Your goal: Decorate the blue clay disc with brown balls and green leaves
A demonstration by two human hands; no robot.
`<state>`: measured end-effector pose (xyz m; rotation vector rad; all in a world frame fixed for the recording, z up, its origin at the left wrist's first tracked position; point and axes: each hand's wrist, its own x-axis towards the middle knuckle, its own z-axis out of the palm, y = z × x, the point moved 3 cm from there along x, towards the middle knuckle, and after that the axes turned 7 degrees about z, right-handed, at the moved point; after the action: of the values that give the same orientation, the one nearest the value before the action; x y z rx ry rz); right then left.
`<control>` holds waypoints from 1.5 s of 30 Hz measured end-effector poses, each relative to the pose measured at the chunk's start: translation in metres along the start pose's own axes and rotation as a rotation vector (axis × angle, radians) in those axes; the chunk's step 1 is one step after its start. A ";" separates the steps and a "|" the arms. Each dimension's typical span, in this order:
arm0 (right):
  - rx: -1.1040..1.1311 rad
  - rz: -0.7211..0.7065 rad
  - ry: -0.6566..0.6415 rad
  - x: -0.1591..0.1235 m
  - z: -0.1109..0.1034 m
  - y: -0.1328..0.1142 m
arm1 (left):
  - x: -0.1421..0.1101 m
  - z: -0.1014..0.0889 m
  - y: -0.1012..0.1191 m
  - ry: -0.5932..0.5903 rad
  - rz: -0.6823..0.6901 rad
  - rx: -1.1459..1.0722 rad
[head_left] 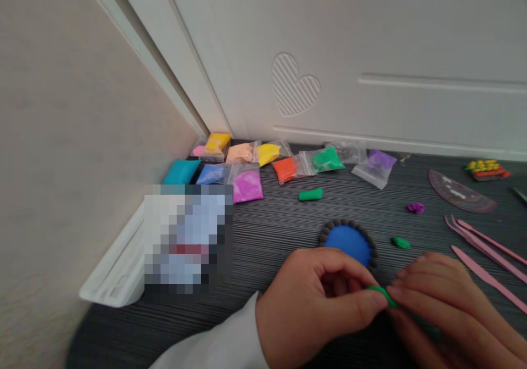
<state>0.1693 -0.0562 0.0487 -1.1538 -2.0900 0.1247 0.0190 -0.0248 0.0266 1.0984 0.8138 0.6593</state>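
Between thumb and index finger, my left hand (308, 308) pinches a small piece of green clay (385, 296). My right hand (448, 311) closes its fingertips on the other end of the same piece. A dim greenish patch shows under the right fingers, too blurred to name. Just beyond my left hand lies a blue clay disc (348, 241) edged with small dark balls, its near side hidden by the hand. A small green clay leaf shape (401, 242) rests to the right of the disc. Farther off are a green clay roll (310, 194) and a purple clay lump (416, 208).
Several clay bags, including a magenta one (247, 185) and an orange one (285, 169), line the white panel (370, 39). Pink modelling tools (486, 275) and a clear half-round plate (461, 192) lie right. A white tray (111, 281) and a blurred-out rectangle (187, 240) are left.
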 end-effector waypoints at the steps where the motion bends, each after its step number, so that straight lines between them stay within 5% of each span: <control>1: 0.000 -0.001 -0.002 0.001 0.000 -0.002 | 0.000 0.000 0.000 0.003 0.013 0.005; 10: 0.054 0.092 -0.029 -0.002 0.003 -0.003 | 0.002 -0.001 -0.001 -0.004 0.040 0.034; 45: 0.093 0.096 -0.005 -0.002 0.001 -0.003 | 0.000 0.001 -0.001 -0.015 0.025 0.003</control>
<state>0.1674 -0.0593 0.0486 -1.1983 -2.0116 0.2679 0.0198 -0.0257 0.0259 1.1161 0.7895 0.6702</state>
